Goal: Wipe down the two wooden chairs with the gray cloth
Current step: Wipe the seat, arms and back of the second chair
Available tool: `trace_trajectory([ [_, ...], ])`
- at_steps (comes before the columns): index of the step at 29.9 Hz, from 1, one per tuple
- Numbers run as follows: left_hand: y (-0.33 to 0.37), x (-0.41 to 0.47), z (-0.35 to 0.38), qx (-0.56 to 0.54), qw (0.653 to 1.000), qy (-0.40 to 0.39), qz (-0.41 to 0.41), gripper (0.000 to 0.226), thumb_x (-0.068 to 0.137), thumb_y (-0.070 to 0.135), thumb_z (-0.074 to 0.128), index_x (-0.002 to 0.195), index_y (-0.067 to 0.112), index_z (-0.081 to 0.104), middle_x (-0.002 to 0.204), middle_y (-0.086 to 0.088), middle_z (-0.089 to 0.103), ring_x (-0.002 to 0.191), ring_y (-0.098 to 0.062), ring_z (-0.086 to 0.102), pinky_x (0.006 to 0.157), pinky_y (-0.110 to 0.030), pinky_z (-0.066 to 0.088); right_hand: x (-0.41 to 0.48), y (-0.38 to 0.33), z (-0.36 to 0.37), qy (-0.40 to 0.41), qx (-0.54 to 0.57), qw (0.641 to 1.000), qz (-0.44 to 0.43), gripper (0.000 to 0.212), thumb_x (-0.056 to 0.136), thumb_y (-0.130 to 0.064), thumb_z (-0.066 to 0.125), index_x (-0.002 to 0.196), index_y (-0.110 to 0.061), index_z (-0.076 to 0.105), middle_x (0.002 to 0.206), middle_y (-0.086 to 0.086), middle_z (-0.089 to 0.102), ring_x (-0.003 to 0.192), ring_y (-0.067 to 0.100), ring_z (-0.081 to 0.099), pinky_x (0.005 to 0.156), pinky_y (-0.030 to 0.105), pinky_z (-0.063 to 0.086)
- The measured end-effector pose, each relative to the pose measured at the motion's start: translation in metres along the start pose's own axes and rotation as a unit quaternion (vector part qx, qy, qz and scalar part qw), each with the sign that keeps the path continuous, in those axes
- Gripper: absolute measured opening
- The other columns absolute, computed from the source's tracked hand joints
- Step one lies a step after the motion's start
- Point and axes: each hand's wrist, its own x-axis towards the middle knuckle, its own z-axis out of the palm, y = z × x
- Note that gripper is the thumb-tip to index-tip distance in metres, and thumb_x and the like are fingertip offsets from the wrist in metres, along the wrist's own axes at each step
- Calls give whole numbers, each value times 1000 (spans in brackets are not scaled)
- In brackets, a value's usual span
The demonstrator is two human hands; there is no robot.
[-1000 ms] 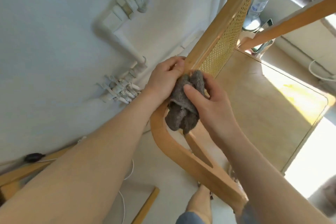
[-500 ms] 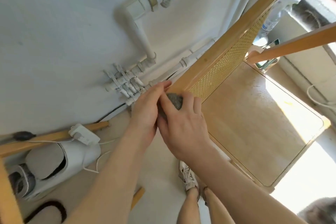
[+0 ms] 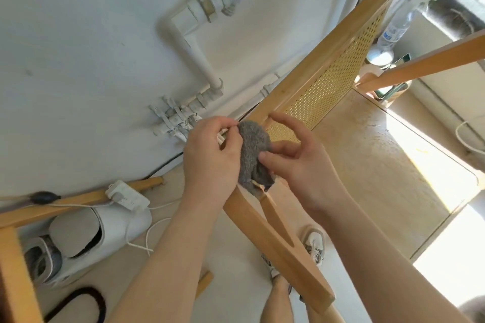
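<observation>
Pinching the gray cloth (image 3: 253, 155) against the wooden chair (image 3: 246, 215), the left hand (image 3: 210, 157) and right hand (image 3: 304, 165) are wiping; the task is seemingly running partway.

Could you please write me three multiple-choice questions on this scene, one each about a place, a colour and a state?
1. Where does the gray cloth sit?
A. on the chair seat
B. on the chair's wooden back frame, by the cane panel
C. on the floor

2. What colour are the wall pipes?
A. black
B. red
C. white

3. How is the cloth held?
A. untouched
B. held by the left hand and right hand together
C. by one hand only

Answers:
1 B, the cloth is bunched against the frame where the panel ends.
2 C, the pipes match the white wall.
3 B, fingers of both hands pinch it.
</observation>
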Motion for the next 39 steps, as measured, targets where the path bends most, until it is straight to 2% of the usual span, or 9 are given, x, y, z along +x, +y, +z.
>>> trace_trajectory([
  [4, 14, 3, -5, -21, 997, 80, -13, 11, 96, 18, 45, 95, 25, 52, 72, 14, 53, 67, 0, 51, 58, -12, 36, 7, -7, 2, 68, -187, 977, -78, 38, 73, -31, 83, 103, -27, 62, 69, 1, 66, 58, 9, 61, 56, 29, 52],
  [8, 19, 6, -18, 164, 972, 101, 132, 10, 94, 26, 53, 97, 21, 61, 70, 7, 50, 67, -17, 48, 61, -30, 35, 7, -10, -12, 93, -306, 940, -118, 21, 74, -41, 78, 78, -29, 61, 59, -9, 52, 58, 9, 50, 55, 28, 37],
  [12, 12, 21, -10, 255, 943, 99, 190, 27, 85, 37, 65, 107, 22, 66, 103, -8, 51, 94, -25, 48, 78, -37, 40, 13, 5, -1, 191, -398, 884, -152, 29, 82, -34, 67, 106, -22, 57, 102, -4, 53, 98, 19, 44, 81, 32, 37],
  [15, 9, 8, 22, 239, 959, -76, 133, 55, 91, 46, 54, 137, 18, 44, 124, -7, 53, 110, -24, 51, 87, -37, 43, 18, 21, 6, 186, -280, 939, -78, 21, 87, -18, 58, 107, -17, 53, 107, -1, 54, 105, 20, 48, 89, 34, 41],
  [18, 0, 3, 42, 359, 915, -73, 169, 69, 95, 38, 48, 150, 13, 15, 133, -9, 47, 118, -26, 48, 84, -37, 45, 21, 25, 10, 94, 33, 990, 103, 13, 92, -15, 51, 98, -16, 62, 95, 8, 70, 90, 25, 67, 84, 47, 56],
  [23, 25, 40, 70, 419, 879, -89, 211, 66, 97, 33, 45, 148, 6, 13, 126, -11, 48, 108, -26, 56, 72, -36, 47, 40, 11, 10, 217, 21, 976, 23, 27, 91, -32, 50, 111, -22, 64, 105, -2, 70, 100, 17, 64, 91, 50, 51],
  [28, 63, 92, 99, 279, 902, -196, 266, 66, 95, 29, 48, 149, 14, 15, 130, -9, 49, 107, -30, 59, 72, -38, 43, 72, -19, -11, 270, 64, 961, -1, 34, 91, -36, 45, 117, -23, 63, 103, -4, 66, 95, 10, 62, 88, 42, 54],
  [33, 24, 91, 45, -79, 909, -388, 131, 61, 83, 18, 60, 135, 41, 39, 124, 17, 61, 114, -5, 57, 95, -33, 47, 108, -28, 26, 357, -70, 931, 37, 76, 81, -54, 53, 144, -21, 28, 133, 4, 51, 122, 25, 49, 102, 47, 42],
  [39, -16, 98, -3, -301, 810, -498, -68, 62, 75, -17, 43, 123, 18, 59, 122, 5, 66, 118, -10, 58, 85, -17, 48, 86, -2, 76, 374, -117, 920, 12, 82, 96, -36, 50, 153, -21, -7, 157, 6, 22, 144, 20, 24, 115, 43, 28],
])
